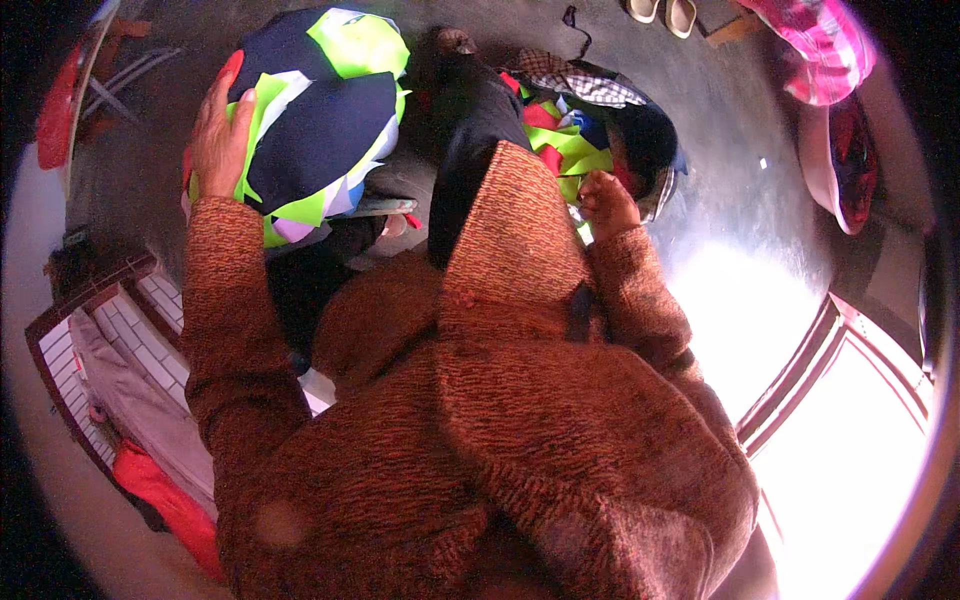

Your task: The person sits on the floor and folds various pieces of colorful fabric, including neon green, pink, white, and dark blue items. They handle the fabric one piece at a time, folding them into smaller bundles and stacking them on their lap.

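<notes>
My left hand point(219, 146) lies along the left side of a large, rounded bundle of cloth pieces point(318, 128), its fingers stretched out and the thumb apart. Navy, lime green and white pieces show on the bundle, with a little red and lilac at its edges. My right hand point(608, 205) is closed, fingers curled together, at the near edge of a dark container point(655, 135) of cloth scraps. Lime green, red and blue scraps point(575, 150) lie in it beside the hand. What the right fingers hold, if anything, is hidden.
Checked cloth point(600, 88) hangs over the container's far rim. Pale slippers point(680, 17) stand on the grey floor at the far right. A pink-rimmed basin point(822, 170) and pink checked cloth point(825, 50) are at right. Bright light falls through a doorway point(850, 440).
</notes>
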### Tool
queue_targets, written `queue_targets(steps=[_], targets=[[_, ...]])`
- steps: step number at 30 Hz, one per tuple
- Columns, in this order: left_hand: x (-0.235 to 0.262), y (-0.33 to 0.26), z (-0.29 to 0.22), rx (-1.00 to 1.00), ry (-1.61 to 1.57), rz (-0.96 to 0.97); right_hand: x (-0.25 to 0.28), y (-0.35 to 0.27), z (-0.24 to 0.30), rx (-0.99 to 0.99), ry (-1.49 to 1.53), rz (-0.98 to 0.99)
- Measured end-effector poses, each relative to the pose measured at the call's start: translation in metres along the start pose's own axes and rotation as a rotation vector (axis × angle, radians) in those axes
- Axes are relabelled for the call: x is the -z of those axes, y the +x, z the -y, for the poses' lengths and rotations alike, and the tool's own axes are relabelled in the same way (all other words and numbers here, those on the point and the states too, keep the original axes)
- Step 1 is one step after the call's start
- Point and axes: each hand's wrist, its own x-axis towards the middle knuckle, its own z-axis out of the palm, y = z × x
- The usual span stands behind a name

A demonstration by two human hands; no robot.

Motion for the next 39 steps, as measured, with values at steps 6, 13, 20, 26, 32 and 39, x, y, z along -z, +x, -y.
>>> queue_targets(steps=[6,13,20,26,32,39], targets=[[0.003,0.001,-0.025,0.052,-0.009,0.019,0.036,0.026,-0.03,-0.175,-0.076,-0.074],[0.002,-0.003,-0.016,0.085,0.074,0.031,0.107,0.096,-0.084,0.063,-0.379,0.213],[0.002,0.005,-0.029,0.045,0.073,0.031,0.093,0.114,-0.076,0.312,-0.769,0.164],[-0.001,0.01,-0.026,0.041,0.036,0.028,0.05,0.116,-0.049,0.185,-1.351,-0.074],[0.0,0.011,-0.032,-0.007,-0.073,0.058,0.016,0.109,-0.019,0.19,-2.136,-0.122],[-0.005,0.013,-0.034,0.09,-0.079,0.046,0.053,0.147,-0.028,0.306,-2.331,0.058]])
